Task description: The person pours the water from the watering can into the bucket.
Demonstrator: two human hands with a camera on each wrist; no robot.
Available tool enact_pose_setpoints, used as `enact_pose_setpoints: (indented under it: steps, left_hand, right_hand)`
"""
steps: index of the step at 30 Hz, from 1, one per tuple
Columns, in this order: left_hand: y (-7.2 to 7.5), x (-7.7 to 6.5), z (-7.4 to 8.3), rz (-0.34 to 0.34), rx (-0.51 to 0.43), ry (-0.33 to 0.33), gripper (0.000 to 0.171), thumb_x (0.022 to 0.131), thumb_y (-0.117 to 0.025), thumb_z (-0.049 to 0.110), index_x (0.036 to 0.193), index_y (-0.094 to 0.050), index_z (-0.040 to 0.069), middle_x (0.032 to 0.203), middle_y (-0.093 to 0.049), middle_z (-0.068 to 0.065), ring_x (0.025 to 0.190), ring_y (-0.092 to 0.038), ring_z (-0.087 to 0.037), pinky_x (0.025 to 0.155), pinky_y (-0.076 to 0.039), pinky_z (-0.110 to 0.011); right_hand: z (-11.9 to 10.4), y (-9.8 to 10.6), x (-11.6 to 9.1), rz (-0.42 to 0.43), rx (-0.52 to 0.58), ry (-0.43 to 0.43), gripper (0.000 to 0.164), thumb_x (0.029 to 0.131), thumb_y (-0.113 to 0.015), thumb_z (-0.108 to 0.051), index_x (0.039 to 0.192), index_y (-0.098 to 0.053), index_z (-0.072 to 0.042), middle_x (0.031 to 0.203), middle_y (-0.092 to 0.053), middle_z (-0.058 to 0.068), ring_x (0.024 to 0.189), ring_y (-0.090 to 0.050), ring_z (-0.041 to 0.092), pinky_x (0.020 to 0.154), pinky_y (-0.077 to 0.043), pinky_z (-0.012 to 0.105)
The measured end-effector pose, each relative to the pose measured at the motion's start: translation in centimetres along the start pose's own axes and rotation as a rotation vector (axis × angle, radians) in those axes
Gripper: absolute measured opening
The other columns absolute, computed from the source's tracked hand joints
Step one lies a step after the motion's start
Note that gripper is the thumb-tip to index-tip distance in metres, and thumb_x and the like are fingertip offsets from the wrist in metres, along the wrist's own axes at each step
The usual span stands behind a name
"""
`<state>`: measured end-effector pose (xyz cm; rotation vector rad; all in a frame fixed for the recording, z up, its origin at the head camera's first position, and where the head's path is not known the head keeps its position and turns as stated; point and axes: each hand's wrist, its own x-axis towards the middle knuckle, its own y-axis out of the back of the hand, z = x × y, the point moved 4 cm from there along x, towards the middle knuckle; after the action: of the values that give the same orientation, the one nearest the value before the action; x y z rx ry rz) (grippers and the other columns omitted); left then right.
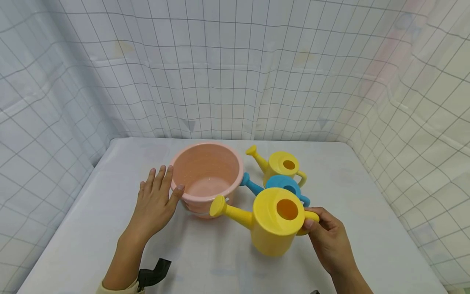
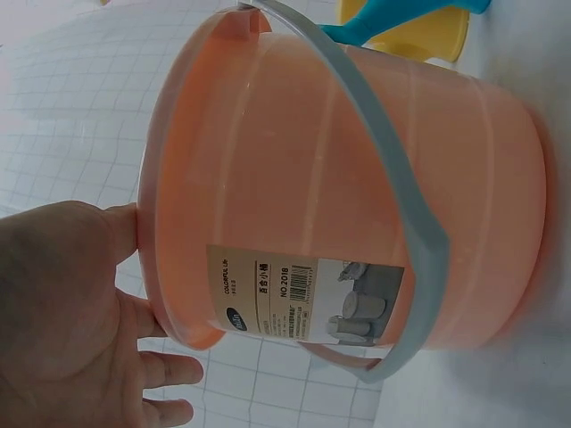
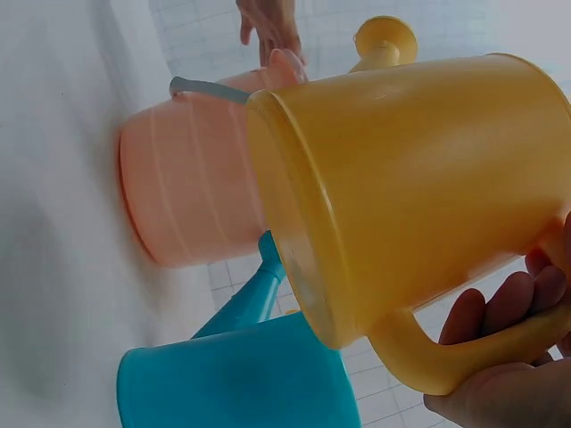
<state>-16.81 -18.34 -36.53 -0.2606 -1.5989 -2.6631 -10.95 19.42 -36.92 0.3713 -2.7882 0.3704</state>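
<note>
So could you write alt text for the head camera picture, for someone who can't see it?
A person's right hand holds a yellow watering can above a white table, while the left hand touches a pink bucket at its rim. Beyond the held can stand a blue watering can and a second yellow one.

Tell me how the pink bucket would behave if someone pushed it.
The bucket looks like smooth moulded plastic, so it would probably keep its shape. Nothing shows inside it, so it should be light for its size and likely slide easily. It narrows toward the base, so a push near the rim might tip it.
</note>
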Motion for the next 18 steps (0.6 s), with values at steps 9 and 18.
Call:
enact_pose_setpoints:
  steps: [9, 18]
  left_hand:
    - [0.1, 0.0, 0.1, -0.002, 0.001, 0.002, 0.072, 0.099, -0.028, 0.055, 0.153, -0.008, 0.013, 0.158, -0.009, -0.021, 0.147, 0.005, -0.04, 0.111, 0.0, -0.068]
    - [0.1, 0.1, 0.1, -0.01, 0.001, -0.002, 0.071, 0.099, -0.027, 0.055, 0.153, -0.007, 0.013, 0.158, -0.009, -0.021, 0.147, 0.006, -0.04, 0.11, 0.0, -0.068]
  right_hand:
    - [-1.0, 0.0, 0.8, -0.037, 0.044, 0.056, 0.03, 0.096, -0.038, 0.01, 0.116, -0.06, 0.002, 0.101, -0.067, 0.002, 0.088, -0.063, 0.015, 0.08, -0.054, 0.027]
    - [-2.0, -0.1, 1.8, -0.062, 0.06, 0.099, 0.033, 0.095, -0.035, 0.014, 0.116, -0.059, 0.004, 0.097, -0.067, 0.003, 0.084, -0.063, 0.016, 0.078, -0.053, 0.027]
